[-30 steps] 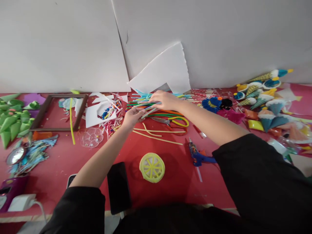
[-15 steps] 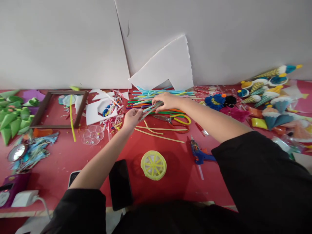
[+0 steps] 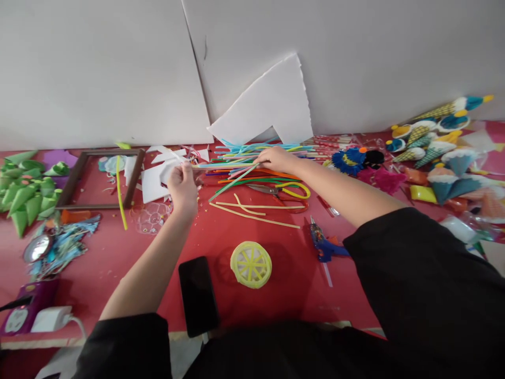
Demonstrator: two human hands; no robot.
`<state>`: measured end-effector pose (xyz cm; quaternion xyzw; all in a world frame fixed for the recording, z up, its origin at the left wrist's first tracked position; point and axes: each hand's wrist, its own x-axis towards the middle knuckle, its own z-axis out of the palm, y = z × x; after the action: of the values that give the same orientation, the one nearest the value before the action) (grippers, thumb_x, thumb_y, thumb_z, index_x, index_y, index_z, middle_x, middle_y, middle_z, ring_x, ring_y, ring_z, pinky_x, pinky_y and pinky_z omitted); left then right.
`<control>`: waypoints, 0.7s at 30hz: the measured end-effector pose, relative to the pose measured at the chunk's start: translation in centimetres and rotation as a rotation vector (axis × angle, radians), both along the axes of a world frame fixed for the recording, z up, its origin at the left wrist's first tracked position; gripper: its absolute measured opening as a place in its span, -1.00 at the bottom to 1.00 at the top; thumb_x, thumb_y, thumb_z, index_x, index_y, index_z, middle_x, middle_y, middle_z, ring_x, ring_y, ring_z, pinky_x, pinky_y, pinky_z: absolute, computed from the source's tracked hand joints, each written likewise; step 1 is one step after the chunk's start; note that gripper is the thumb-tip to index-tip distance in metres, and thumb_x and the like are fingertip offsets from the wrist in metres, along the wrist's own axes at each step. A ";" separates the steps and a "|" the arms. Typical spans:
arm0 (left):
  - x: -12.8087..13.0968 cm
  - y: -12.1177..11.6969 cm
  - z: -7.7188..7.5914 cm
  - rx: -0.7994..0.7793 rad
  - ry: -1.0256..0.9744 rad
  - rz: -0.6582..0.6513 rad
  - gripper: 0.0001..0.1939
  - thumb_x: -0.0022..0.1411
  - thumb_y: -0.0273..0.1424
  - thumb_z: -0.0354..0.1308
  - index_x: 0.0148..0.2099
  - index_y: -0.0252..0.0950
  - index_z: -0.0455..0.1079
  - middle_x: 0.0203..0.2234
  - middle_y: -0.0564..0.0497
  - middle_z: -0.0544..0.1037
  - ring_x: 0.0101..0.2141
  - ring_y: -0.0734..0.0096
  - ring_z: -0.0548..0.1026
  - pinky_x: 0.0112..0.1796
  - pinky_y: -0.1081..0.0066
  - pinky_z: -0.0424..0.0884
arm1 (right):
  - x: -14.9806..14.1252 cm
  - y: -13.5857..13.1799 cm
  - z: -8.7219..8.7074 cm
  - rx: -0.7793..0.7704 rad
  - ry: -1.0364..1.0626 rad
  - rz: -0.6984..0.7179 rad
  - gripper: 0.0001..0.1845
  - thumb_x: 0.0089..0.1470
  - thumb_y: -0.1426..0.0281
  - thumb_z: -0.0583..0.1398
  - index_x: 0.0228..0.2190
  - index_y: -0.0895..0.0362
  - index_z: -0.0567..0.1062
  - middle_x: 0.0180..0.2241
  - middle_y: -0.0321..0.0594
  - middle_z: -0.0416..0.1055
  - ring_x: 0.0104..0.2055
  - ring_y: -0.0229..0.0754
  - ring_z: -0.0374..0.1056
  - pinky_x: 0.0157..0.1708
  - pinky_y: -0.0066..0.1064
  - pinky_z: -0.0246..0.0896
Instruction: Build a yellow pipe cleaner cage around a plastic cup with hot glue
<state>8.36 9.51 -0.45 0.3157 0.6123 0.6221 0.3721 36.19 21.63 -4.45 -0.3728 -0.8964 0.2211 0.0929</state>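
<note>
My left hand (image 3: 182,187) is closed on the end of a pale pipe cleaner (image 3: 224,167), which runs level towards my right hand. My right hand (image 3: 275,160) lies over the pile of coloured pipe cleaners (image 3: 252,150), its fingers closed round pale strands. From those fingers a light green pipe cleaner (image 3: 233,183) slants down to the left. Several cream pipe cleaners (image 3: 256,215) lie loose in front of the pile. Scissors (image 3: 294,190) with yellow and orange handles rest beside them. Nearer me lies a yellow spoked disc (image 3: 251,265).
A blue glue gun (image 3: 325,247) lies right of the disc, and a black phone (image 3: 198,296) lies left of it. Far left are a brown frame (image 3: 67,181) and green folded pieces (image 3: 27,192). Cone-shaped crafts (image 3: 424,150) crowd the right. A torn white board (image 3: 272,100) leans behind.
My left hand has moved left, away from my right hand, drawing a pale pipe cleaner out between them. My right hand stays over the pile, and a light green strand now hangs out lower left.
</note>
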 end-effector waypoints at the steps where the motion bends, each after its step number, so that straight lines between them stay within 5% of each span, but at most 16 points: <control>1: -0.3 -0.1 0.4 0.016 -0.008 0.013 -0.69 0.50 -0.24 0.12 -0.33 -0.20 0.22 -0.52 0.13 0.50 -0.47 0.51 0.57 -0.47 0.57 0.43 | 0.0 0.0 -0.1 -0.005 0.006 -0.014 -0.70 0.19 0.32 0.24 -0.10 0.00 0.73 -0.04 -0.15 0.67 0.03 0.00 0.52 0.07 -0.21 0.31; 7: -1.1 -0.5 1.4 0.093 -0.065 -0.002 -0.79 0.48 -0.35 0.12 -0.27 -0.18 0.22 -0.38 0.09 0.62 -0.40 0.54 0.63 -0.28 0.52 0.58 | 0.2 -0.3 0.1 -0.047 0.052 -0.108 -0.65 0.23 0.20 0.23 -0.10 0.09 0.72 -0.09 -0.11 0.68 -0.03 0.01 0.55 0.01 -0.24 0.33; 11: -0.7 -1.1 0.5 0.092 -0.083 -0.078 -0.72 0.23 -0.49 0.36 -0.25 -0.19 0.26 -0.36 0.10 0.62 -0.31 0.47 0.67 -0.17 0.46 0.61 | -0.1 -0.9 0.7 -0.074 0.104 -0.162 -0.57 0.23 0.18 0.24 -0.01 0.17 0.68 -0.06 -0.06 0.67 -0.03 0.03 0.54 -0.01 -0.21 0.35; 21: 1.7 -0.6 -1.1 0.009 -0.097 -0.236 -0.64 -0.01 -0.56 0.43 -0.21 -0.23 0.37 -0.36 0.05 0.65 -0.30 0.35 0.68 -0.28 0.46 0.62 | -3.2 -1.8 1.9 -0.153 0.192 -0.150 -0.78 0.19 0.29 0.28 -0.24 0.16 0.68 -0.16 -0.11 0.65 -0.12 -0.09 0.51 0.02 -0.23 0.33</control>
<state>10.08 8.94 -1.56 0.3566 0.5493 0.5915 0.4704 32.97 19.86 -2.53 -0.4217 -0.8335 0.3160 0.1659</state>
